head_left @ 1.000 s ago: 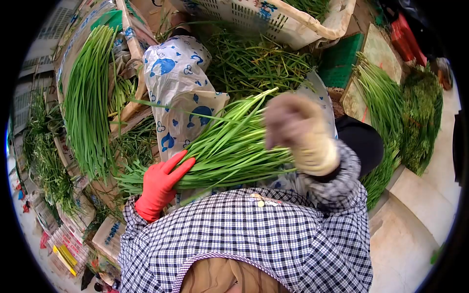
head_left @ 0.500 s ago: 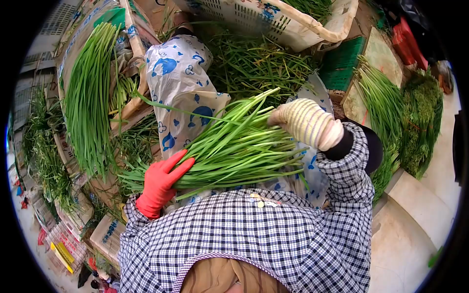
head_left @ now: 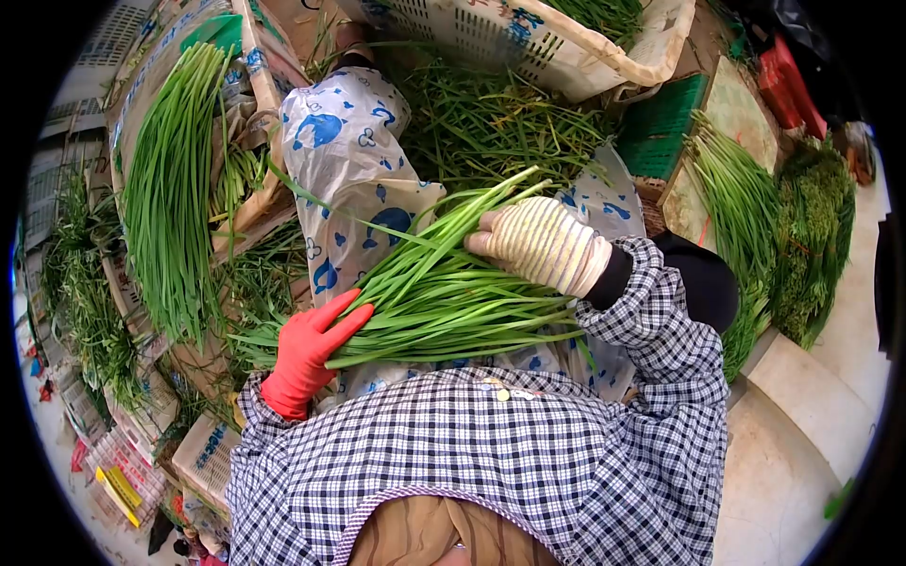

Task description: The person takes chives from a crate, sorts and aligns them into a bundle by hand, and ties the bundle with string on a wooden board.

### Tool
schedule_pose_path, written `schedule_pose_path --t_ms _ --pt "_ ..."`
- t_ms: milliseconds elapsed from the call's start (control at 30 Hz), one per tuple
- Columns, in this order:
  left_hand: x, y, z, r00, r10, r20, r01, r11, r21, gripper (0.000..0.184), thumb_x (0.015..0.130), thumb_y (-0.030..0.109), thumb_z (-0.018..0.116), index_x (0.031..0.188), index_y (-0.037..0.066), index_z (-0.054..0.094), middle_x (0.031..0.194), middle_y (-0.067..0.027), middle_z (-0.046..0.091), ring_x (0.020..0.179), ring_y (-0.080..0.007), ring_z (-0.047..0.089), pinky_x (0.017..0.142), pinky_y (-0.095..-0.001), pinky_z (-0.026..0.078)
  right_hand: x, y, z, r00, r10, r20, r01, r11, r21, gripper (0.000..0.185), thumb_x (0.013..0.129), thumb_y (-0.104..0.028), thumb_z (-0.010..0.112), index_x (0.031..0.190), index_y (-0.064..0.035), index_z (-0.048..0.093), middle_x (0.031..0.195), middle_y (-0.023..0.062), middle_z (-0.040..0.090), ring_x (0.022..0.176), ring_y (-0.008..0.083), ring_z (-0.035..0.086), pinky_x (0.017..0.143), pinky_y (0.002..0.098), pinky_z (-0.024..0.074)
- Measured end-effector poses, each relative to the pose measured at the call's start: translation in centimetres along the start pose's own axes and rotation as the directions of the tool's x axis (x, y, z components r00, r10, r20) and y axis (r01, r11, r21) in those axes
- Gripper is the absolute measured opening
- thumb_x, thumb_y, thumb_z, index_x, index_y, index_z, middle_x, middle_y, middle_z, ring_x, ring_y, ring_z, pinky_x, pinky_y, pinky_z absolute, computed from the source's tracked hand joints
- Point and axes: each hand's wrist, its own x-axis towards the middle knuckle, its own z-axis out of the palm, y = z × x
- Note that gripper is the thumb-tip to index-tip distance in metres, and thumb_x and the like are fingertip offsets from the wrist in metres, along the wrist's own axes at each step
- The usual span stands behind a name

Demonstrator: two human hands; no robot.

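1. Nearest me, my left hand (head_left: pixel 307 358), in a red glove, lies over the leafy end of the green bunch (head_left: pixel 434 302) in my lap. Two fingers reach out, parted, across the blades; the thumb side is hidden, so I cannot tell whether I grip them.
2. My right hand (head_left: pixel 547 245), in a striped glove, has its fingers bent down onto the stalks near their pale ends. I cannot tell whether any are pinched.
3. The bunch is gathered and runs mostly one way, across the blue-printed plastic (head_left: pixel 354 141) over my legs. That much looks done. I see no tie around it, its pale ends are uneven, and some blades stray, so I judge it only partly neat.
4. The blades are long, narrow and fresh green, paler at the stalk ends, fanned between my hands. One long blade sticks out over the plastic.
5. Beyond it, a loose heap (head_left: pixel 500 123) lies tangled, with yellowish bits mixed in.
6. To my left, a long bunch (head_left: pixel 175 189) lies straight and orderly. To my right are another lined-up bunch (head_left: pixel 741 198) and a darker, feathery pile (head_left: pixel 812 236).
7. Farthest ahead, a white basket (head_left: pixel 604 61) holds more greens (head_left: pixel 604 14).
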Motion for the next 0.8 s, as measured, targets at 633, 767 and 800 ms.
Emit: schedule_pose_path --t_ms 633,767,800 --pt "-0.1 -0.3 -0.1 0.999 0.009 0.034 -0.008 1.000 -0.030 0.064 0.061 0.014 0.077 0.124 0.019 0.062 0.125 -0.0102 0.061 0.088 -0.0283 0.067 0.071 -0.0340 0.052 -1.5 -0.3 -6.4 0.822 0.525 -0.219 0.002 0.381 0.925 0.008 0.088 -0.006 0.065 0.095 -0.0031 0.063 0.073 0.0008 0.061 0.063 0.0126 0.059 0.069 0.0295 0.0533" --pt "-0.1 -0.2 -0.2 0.996 -0.059 0.060 0.066 0.990 -0.121 0.066 0.063 0.009 0.077 0.126 0.015 0.060 0.125 -0.0127 0.061 0.098 -0.0311 0.066 0.079 -0.0340 0.052 -4.7 3.3 -10.3 0.713 0.332 -0.617 0.588 0.196 0.785 0.017 0.087 0.001 0.060 0.104 -0.0034 0.061 0.087 0.0034 0.064 0.075 0.0130 0.062 0.087 0.0302 0.0517" --pt "-0.2 -0.3 -0.1 0.997 -0.048 0.063 0.056 0.991 -0.121 0.066 0.063 0.009 0.077 0.126 0.015 0.060 0.125 -0.0127 0.061 0.098 -0.0311 0.066 0.079 -0.0340 0.052 -5.0 4.4 -9.9 0.655 0.470 -0.592 0.374 0.479 0.794 0.026 0.086 0.001 0.059 0.112 -0.0033 0.058 0.098 0.0064 0.063 0.088 0.0152 0.061 0.092 0.0316 0.0488"
